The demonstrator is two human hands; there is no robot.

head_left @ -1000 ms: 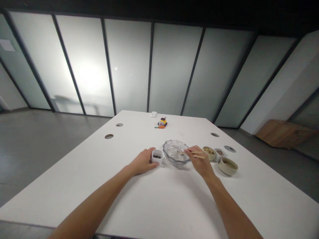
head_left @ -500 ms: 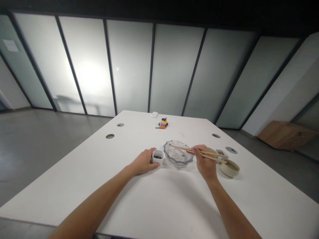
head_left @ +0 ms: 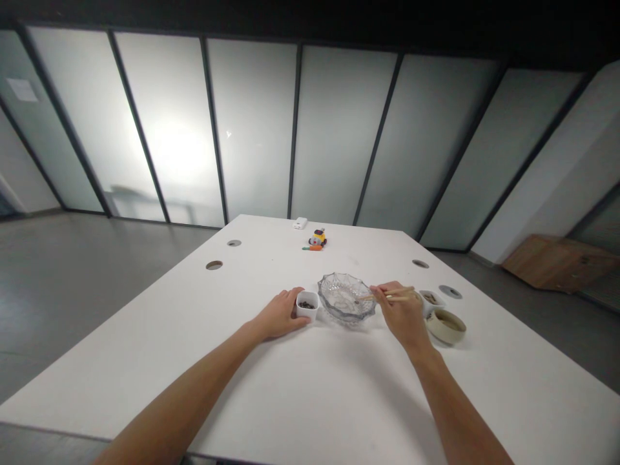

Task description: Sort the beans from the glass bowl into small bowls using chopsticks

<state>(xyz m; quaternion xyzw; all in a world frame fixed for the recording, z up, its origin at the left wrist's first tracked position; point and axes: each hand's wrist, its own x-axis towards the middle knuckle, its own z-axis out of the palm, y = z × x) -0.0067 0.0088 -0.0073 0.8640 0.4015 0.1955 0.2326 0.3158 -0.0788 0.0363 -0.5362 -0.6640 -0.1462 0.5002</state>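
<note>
My left hand (head_left: 283, 314) is closed around the side of a small white square cup (head_left: 307, 314), thumb at its near side. Dark bits (head_left: 307, 305) lie inside the cup. Just to the right stands a clear glass bowl (head_left: 339, 313) with a scalloped rim. My right hand (head_left: 400, 316) grips a pair of wooden chopsticks (head_left: 400, 292) at the bowl's right edge. Their tips point down into the bowl, near a small dark speck. Whether the tips hold it I cannot tell.
Right of my right hand are a beige bowl (head_left: 446, 328) and a white dish (head_left: 430, 299) with brownish pieces. Farther back on the white table (head_left: 271, 387) lie a yellow toy car (head_left: 318, 237), an orange toy carrot (head_left: 314, 248) and a white box-like object (head_left: 299, 223).
The chopsticks have swung from lying across the glass bowl's far side to dipping into its right part, and my right hand has turned with them. My left hand stays on the cup.
</note>
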